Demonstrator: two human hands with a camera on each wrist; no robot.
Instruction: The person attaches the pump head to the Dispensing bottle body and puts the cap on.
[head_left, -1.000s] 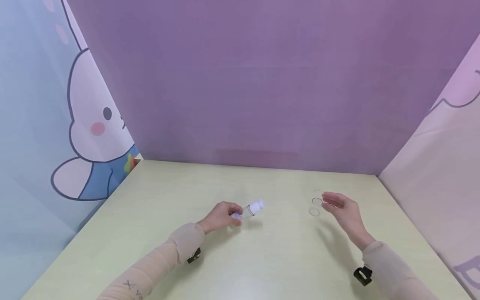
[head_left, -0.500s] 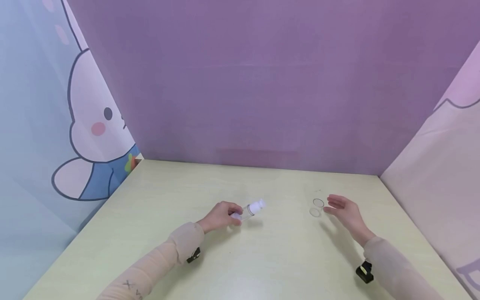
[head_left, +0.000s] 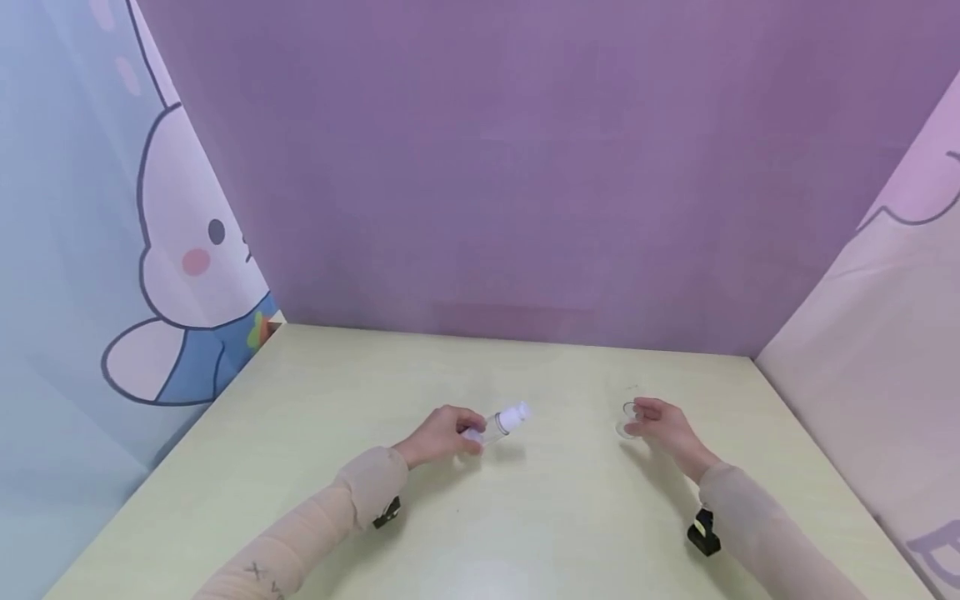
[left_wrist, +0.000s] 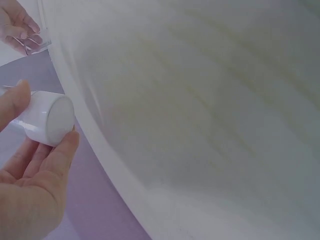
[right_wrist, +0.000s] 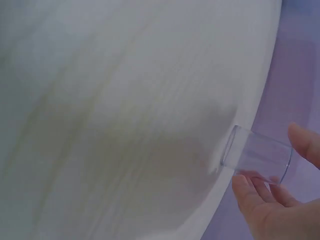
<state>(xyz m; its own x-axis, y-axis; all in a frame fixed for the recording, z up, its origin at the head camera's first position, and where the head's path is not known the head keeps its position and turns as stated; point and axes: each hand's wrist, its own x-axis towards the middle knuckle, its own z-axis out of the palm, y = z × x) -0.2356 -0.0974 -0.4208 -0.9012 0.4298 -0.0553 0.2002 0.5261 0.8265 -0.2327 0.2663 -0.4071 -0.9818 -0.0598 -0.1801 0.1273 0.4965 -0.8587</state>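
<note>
A small clear pump bottle (head_left: 492, 429) with a white top is tilted above the table in the head view, its pump end toward the right. My left hand (head_left: 442, 433) grips it by the base. In the left wrist view its white, flat-ended base (left_wrist: 50, 117) sits between thumb and fingers. On the right, a clear cylindrical cap (right_wrist: 257, 152) stands on the table. My right hand (head_left: 667, 432) has fingers and thumb curled round it, one on each side. Whether the thumb (right_wrist: 306, 142) presses on the cap is hard to tell.
A pale wooden table (head_left: 525, 517) lies beneath both hands. A purple cloth wall (head_left: 525, 167) rises behind it. Printed curtains close off the left side (head_left: 67, 250) and the right side (head_left: 900, 333). Each wrist carries a black camera mount (head_left: 703, 533).
My right hand first drew slightly back from the clear cap, then moved left until its fingers came round it. The left hand holds the pump bottle as before.
</note>
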